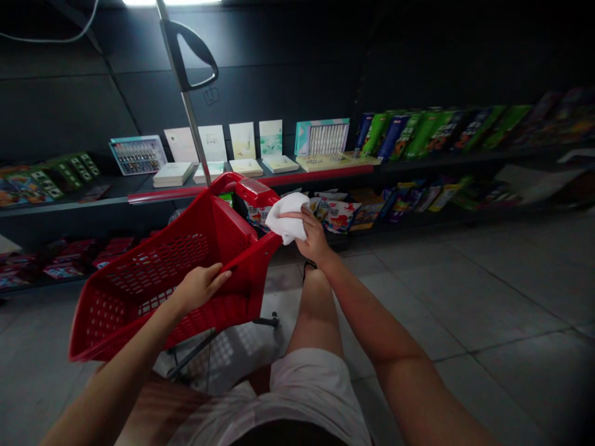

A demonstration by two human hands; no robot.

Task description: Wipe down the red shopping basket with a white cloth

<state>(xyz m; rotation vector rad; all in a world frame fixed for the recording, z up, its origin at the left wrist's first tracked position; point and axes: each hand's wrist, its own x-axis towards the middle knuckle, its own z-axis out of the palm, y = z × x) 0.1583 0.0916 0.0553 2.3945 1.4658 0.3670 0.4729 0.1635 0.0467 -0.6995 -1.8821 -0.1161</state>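
A red perforated plastic shopping basket (153, 272) on wheels tilts in front of me. My left hand (201, 286) grips its near rim, fingers curled over the edge. My right hand (312, 236) is closed on a white cloth (287, 218) and presses it against the basket's far right corner. A metal pole with a black loop handle (193, 56) rises from behind the basket. My bare knee shows between my arms.
A long dark shelf (297, 176) holds white boxes and cards (246, 152), green packets (418, 131) and colourful packs (341, 215) on a lower level. Red packs (65, 257) lie low on the left. Grey floor tiles (465, 291) stretch to the right.
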